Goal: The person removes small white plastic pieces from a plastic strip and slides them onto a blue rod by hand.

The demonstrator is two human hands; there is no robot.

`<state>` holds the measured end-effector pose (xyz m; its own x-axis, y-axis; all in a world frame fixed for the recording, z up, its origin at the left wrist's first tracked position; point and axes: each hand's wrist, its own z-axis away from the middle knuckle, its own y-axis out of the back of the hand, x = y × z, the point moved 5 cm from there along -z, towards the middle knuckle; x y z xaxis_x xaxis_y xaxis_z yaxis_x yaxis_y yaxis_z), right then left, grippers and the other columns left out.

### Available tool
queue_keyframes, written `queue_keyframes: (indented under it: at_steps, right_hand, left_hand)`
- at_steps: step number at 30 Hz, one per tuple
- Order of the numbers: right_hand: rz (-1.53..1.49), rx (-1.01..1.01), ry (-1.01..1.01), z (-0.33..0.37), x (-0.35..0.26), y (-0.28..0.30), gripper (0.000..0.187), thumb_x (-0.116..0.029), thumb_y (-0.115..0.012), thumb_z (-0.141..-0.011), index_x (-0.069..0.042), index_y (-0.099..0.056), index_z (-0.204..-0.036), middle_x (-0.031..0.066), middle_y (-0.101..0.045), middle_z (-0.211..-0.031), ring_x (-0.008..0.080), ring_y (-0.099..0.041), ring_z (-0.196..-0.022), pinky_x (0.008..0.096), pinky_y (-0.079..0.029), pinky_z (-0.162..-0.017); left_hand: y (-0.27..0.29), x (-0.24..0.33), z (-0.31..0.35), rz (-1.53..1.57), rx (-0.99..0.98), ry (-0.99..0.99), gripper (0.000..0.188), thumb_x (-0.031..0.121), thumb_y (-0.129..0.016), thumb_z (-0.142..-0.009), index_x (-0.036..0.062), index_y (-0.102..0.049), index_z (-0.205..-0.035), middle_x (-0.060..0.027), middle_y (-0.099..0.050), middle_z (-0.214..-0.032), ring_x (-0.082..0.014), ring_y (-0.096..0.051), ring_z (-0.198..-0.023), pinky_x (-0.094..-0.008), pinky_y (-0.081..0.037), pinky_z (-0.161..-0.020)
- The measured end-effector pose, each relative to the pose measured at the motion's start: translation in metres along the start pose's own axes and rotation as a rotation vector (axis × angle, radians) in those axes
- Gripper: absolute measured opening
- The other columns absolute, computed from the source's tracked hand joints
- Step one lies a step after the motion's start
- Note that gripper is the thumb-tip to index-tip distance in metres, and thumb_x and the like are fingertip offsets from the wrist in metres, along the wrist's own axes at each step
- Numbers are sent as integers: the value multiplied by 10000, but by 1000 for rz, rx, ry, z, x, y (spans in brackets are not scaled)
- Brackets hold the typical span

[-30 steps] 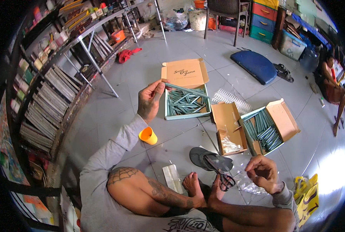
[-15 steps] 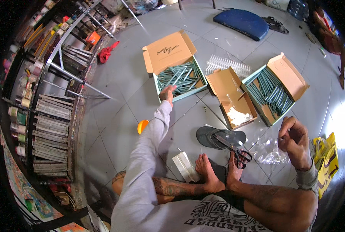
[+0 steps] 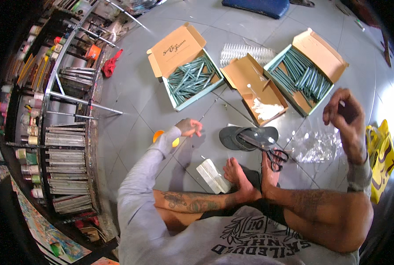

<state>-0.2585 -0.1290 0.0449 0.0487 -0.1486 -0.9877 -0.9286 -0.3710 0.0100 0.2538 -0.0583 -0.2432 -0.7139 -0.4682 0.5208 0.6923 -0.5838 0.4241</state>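
I sit cross-legged on a grey tiled floor. My left hand (image 3: 189, 127) hovers low over the tiles beside an orange cup (image 3: 158, 134), fingers loosely apart and empty. An open cardboard box of teal sticks (image 3: 192, 80) lies beyond it. My right hand (image 3: 344, 112) is raised on the right with its fingers curled inward; whether it pinches anything is unclear. It hangs above a heap of clear plastic sleeves (image 3: 316, 143), near a second open box of teal sticks (image 3: 302, 74). Between the two boxes lies a brown box (image 3: 250, 81) with pale plastic bits in it.
A dark sandal (image 3: 245, 134) with black scissors (image 3: 275, 155) lies by my feet, next to a pale flat block (image 3: 211, 176). A clear ribbed tray (image 3: 243, 52) sits behind the boxes. Shelves (image 3: 66, 145) line the left; a yellow bag (image 3: 382, 157) is at right.
My left hand held a teal stick, reached to the left box, and has drawn back empty toward the orange cup. My right hand has risen. The view has tilted downward.
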Motion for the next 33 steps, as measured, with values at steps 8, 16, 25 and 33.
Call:
queue_keyframes:
  at_steps: [8, 16, 25, 33]
  right_hand:
    - [387, 215, -355, 87, 201, 98, 233, -4, -596, -865, -15, -626, -1096, 67, -654, -991, 152, -680, -826, 284, -540, -734]
    - [915, 249, -186, 140, 324, 122, 175, -41, -645, -791, -65, -650, -964, 183, -676, -934, 388, -659, -898, 460, -525, -761]
    - [1014, 244, -80, 147, 314, 146, 281, -5, -678, -718, -19, -606, -989, 149, -649, -903, 338, -640, -860, 409, -513, -780]
    - [880, 376, -393, 162, 339, 166, 177, -144, -695, -858, -52, -661, -1005, 87, -679, -933, 241, -668, -836, 363, -533, -763]
  left_hand:
    - [31, 67, 117, -375, 49, 35, 410, 274, -610, -944, 32, -603, -1274, -101, -728, -1075, -151, -690, -900, -323, -543, -813]
    - [102, 89, 118, -291, 263, 6, 403, 274, -629, -963, 12, -602, -1268, -59, -701, -970, -108, -616, -874, -253, -472, -756]
    - [9, 114, 24, -447, 12, 17, 249, 275, -595, -943, 93, -715, -1063, 3, -739, -885, -108, -637, -706, -297, -531, -675]
    - [93, -27, -51, -288, 181, 171, 227, 211, -571, -917, 70, -713, -1026, -26, -742, -831, -127, -665, -688, -309, -521, -622]
